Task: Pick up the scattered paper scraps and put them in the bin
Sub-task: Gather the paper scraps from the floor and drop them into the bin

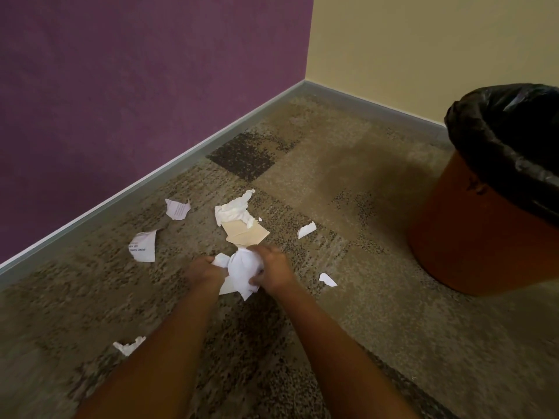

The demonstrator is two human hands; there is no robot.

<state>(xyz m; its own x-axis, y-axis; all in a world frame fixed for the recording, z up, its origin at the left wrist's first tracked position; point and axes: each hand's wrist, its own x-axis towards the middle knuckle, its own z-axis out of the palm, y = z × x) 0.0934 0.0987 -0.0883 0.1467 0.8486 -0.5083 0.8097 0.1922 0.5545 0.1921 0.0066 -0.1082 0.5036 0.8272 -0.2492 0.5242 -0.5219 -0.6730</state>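
Both hands meet low over the carpet on a crumpled bunch of white paper scraps [242,272]. My left hand [203,271] grips its left side and my right hand [273,272] its right side. Several more scraps lie loose on the carpet: a torn white tissue piece [234,210] over a tan card scrap [246,234], two printed scraps [178,208] [142,246] toward the purple wall, small white bits [306,230] [327,280] on the right, and one torn scrap [128,346] near my left forearm. The orange bin [472,237] with a black liner stands at the right.
A purple wall [136,101] with a grey baseboard runs along the left and meets a cream wall [423,49] at the far corner. Patterned brown carpet [363,328] covers the floor between the scraps and the bin.
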